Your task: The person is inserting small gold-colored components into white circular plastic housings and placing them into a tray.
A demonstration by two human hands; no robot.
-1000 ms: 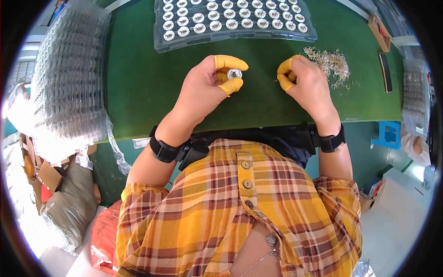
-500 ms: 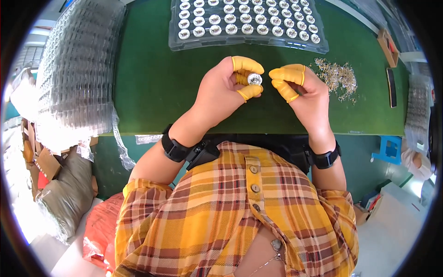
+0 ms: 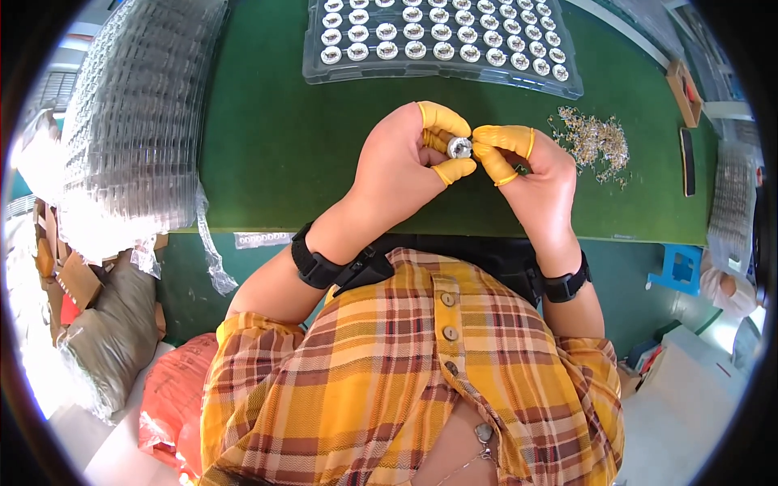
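Yellow finger cots cover the thumb and fingertips of both my hands. A small round silver-and-white part [image 3: 459,147] is gripped between the thumb and fingers of my left hand [image 3: 395,158], its face turned upward. My right hand [image 3: 541,174] is pinched together right at the part's right edge; whatever its fingertips hold is too small to make out. Beyond my hands lies a clear plastic tray [image 3: 365,75] with rows of similar round white parts [image 3: 415,50]. To the right of my right hand is a loose heap of tiny wire-legged components [image 3: 594,144].
A tall stack of clear plastic trays [image 3: 134,121] stands at the left of the green table [image 3: 275,154]. Along the right side are a small cardboard box [image 3: 685,93], a black strip [image 3: 688,162] and more clear trays [image 3: 731,198]. A blue plastic piece [image 3: 679,267] sits below the table edge.
My right fingertips have closed the gap and now meet the round part. My left hand has shifted slightly to the right and tilted the part. The whole view has moved a little.
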